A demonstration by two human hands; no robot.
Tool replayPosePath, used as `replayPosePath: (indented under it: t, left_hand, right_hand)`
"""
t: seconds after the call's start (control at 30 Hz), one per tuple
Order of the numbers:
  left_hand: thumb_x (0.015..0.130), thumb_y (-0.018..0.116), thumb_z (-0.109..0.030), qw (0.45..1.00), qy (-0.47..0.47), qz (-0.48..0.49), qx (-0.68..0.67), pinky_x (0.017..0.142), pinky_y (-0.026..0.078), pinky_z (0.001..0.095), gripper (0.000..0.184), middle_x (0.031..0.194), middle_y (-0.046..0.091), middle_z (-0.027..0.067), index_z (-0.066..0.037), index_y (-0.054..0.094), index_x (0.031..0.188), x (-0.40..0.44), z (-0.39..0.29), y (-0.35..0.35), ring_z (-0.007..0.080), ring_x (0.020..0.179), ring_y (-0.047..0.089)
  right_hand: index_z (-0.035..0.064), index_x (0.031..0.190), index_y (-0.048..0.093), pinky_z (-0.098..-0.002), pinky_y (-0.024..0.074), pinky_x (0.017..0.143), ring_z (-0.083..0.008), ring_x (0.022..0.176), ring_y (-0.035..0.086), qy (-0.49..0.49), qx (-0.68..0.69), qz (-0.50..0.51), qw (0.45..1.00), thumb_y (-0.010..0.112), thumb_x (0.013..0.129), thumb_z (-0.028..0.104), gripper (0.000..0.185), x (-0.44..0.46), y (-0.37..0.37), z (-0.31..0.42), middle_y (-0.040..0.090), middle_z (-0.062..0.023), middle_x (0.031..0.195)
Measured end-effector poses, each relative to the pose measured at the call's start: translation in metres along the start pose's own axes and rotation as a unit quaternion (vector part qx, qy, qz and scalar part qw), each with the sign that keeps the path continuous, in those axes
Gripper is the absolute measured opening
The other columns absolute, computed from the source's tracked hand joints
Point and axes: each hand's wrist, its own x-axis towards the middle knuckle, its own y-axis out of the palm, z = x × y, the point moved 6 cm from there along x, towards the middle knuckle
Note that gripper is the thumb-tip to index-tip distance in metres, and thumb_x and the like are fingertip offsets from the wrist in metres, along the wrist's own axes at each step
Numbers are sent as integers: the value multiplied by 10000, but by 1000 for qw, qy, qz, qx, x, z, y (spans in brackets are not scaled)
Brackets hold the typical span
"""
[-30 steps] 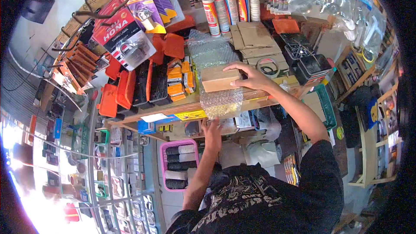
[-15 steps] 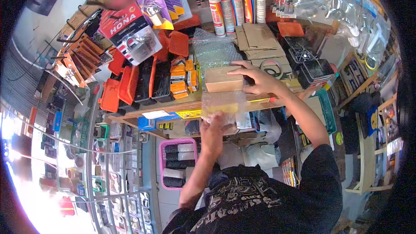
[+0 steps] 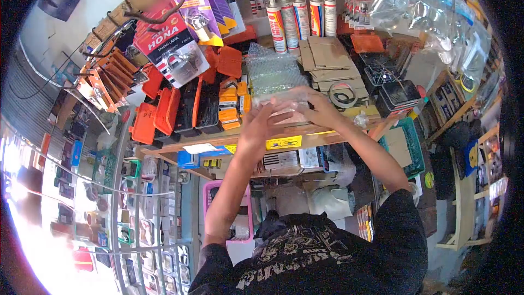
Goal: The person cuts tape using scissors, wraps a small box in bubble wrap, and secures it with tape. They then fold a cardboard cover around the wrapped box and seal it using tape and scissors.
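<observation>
Bubble wrap (image 3: 275,71) lies on the wooden shelf, its near end folded up over the small cardboard box, which is mostly hidden under wrap and hands. My left hand (image 3: 262,125) rests on the folded wrap from the near left side, fingers spread. At the right end of the wrapped box is my right hand (image 3: 322,110), its fingers bent around the wrap and box. Flat cardboard pieces (image 3: 326,54) and a roll of tape (image 3: 343,95) sit just right of the wrap.
Orange-lidded boxes (image 3: 166,110) and small orange-and-white packs (image 3: 229,110) stand at the left. Several sealant tubes (image 3: 277,28) stand behind. Packaged padlocks (image 3: 180,63) hang at the upper left. Below is a pink basket (image 3: 251,213); a green basket (image 3: 415,147) is at the right.
My left hand has moved up from below the shelf edge, bringing the near end of the bubble wrap over the box. The right hand stays at the box's right end.
</observation>
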Motion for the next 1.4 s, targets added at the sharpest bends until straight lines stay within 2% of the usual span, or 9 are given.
replayPosePath:
  t: [0.1,0.2,0.43,0.6,0.8,1.03,1.23,1.33,1.4]
  left_hand:
    - [988,618,-266,955,98,-34,278,857,529,416,246,1273,609,129,-85,579,1150,0,-27,-9,276,1113,635]
    - [853,759,-235,573,406,-104,704,955,473,447,477,1217,624,220,19,565,1207,-18,-68,22,364,1136,604]
    - [796,789,-271,611,364,3,703,959,453,482,591,1178,645,235,-8,564,1274,42,-41,-18,419,1100,596]
    - [785,781,-303,689,185,76,696,894,480,456,418,1059,664,226,-16,664,1067,75,-27,-33,396,1021,623]
    - [811,767,-367,728,231,66,642,710,468,427,380,775,630,182,-2,669,851,87,-25,-39,334,753,597]
    - [818,760,-389,725,174,77,663,689,467,417,410,767,646,174,13,683,792,102,-20,-51,295,732,604]
    - [753,812,-417,713,20,70,697,849,517,416,455,1042,689,235,-23,713,958,120,-17,-55,393,1006,657]
    - [815,761,-438,688,151,101,702,560,473,367,457,619,627,99,8,689,745,125,-24,-47,164,570,572]
    - [822,754,-466,689,-33,157,707,542,477,358,459,649,639,71,-10,715,783,127,-19,-44,160,564,573]
  right_hand:
    - [18,1167,673,-405,428,1045,-350,1219,568,-5,32,-24,999,655,942,273,341,-1,-4,0,620,-196,1263]
    - [3,1155,670,-399,451,1001,-332,1151,601,-6,59,-16,998,665,936,257,335,-1,-7,6,646,-188,1202]
    - [-12,1112,667,-336,454,940,-200,1035,621,-19,39,5,999,686,919,170,266,0,-6,4,688,-109,1068]
    - [-14,1038,663,-295,464,812,-114,860,573,49,117,16,992,715,904,173,235,-1,-15,20,658,-28,890]
    - [17,881,628,-233,365,606,-32,671,447,112,132,3,985,722,909,187,196,1,-13,-8,529,63,704]
    - [41,818,612,-221,287,537,-6,596,388,187,141,31,972,722,909,193,209,6,-15,-5,482,90,631]
    - [9,789,656,-244,361,613,-57,651,470,224,79,19,971,731,858,179,198,12,-19,-9,549,39,656]
    - [-7,794,676,-260,403,707,-97,720,527,277,136,11,951,716,833,163,179,9,-15,-14,604,-1,698]
    - [-9,802,682,-260,413,739,-109,748,550,274,138,9,952,710,830,158,172,8,-11,-26,627,-14,727]
